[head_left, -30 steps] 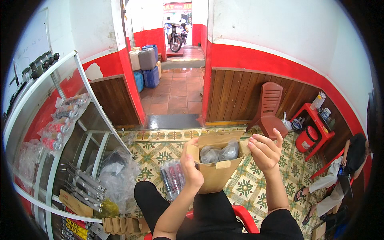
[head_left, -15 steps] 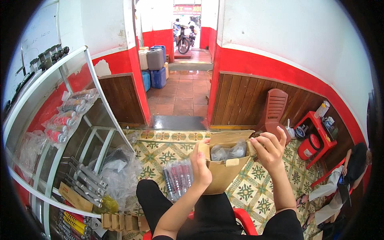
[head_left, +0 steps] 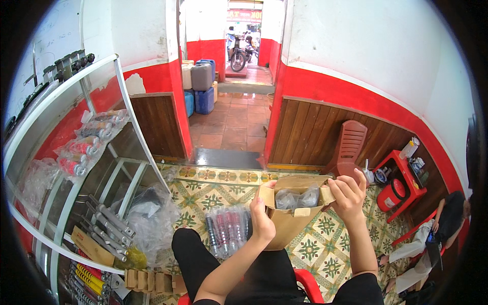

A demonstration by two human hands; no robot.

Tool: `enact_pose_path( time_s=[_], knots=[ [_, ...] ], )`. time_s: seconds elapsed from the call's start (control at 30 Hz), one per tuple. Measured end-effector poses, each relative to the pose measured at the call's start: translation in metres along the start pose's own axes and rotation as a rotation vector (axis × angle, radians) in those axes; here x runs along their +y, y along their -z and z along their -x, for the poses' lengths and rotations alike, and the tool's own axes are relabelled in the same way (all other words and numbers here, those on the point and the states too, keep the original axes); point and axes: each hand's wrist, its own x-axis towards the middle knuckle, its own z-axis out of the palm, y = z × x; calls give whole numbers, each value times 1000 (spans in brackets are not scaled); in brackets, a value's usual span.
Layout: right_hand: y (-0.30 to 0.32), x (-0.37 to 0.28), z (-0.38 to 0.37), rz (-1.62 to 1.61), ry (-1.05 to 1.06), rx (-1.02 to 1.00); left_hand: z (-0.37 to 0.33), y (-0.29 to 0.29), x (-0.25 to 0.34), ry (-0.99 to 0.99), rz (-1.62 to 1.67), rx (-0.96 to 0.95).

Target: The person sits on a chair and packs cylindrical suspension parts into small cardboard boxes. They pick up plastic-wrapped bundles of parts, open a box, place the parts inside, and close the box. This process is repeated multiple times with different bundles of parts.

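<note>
An open brown cardboard box [head_left: 292,231] stands over my lap with its flaps folded up. Inside it lie grey-looking things wrapped in clear plastic [head_left: 297,198]; their kind is hidden. My left hand [head_left: 262,219] is closed on the box's left side, thumb in front. With bent fingers, my right hand [head_left: 349,199] grips the flap at the box's upper right corner. On the floor beside my left knee lie several shock absorbers [head_left: 227,231] with dark and red springs, in clear plastic.
A glass-fronted shelf rack [head_left: 122,86] with bagged shock absorbers stands at left. Small cardboard boxes [head_left: 147,281] lie below it. Right are a brown plastic chair [head_left: 351,145], a red table [head_left: 406,175], a red bin [head_left: 390,195] and a seated person [head_left: 437,229]. Jerrycans [head_left: 203,86] stand past the doorway.
The box has shifted slightly to the right in the view, along with my left hand. My right fingers have curled closer around the flap. The whole view has also shifted a little.
</note>
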Motion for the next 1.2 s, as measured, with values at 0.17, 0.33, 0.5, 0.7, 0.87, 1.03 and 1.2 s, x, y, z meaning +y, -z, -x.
enact_pose_path(
  time_s=[0.17, 0.33, 0.5, 0.7, 0.87, 1.03, 1.2],
  knots=[
    [-14, -4, 11, -93, -106, -103, 2, -1, 4, 24, 103, -1],
    [-13, 4, -1, -142, -347, -105, 1, 6, 1, 35, 142, 28],
    [29, -16, -45, -531, -543, 160, 3, 3, 9, -31, 89, 12],
    [47, -45, -116, -1450, -114, -549, 4, 4, 7, 18, 98, 2],
    [-3, -48, -130, -1433, 77, -726, 21, 10, -13, 101, 67, 5],
    [-31, -27, -123, -1239, 135, -672, 20, 18, -5, 126, 44, -58],
    [-30, -29, -106, -1227, 218, -577, 15, 20, 7, -67, -173, -117]
  ],
)
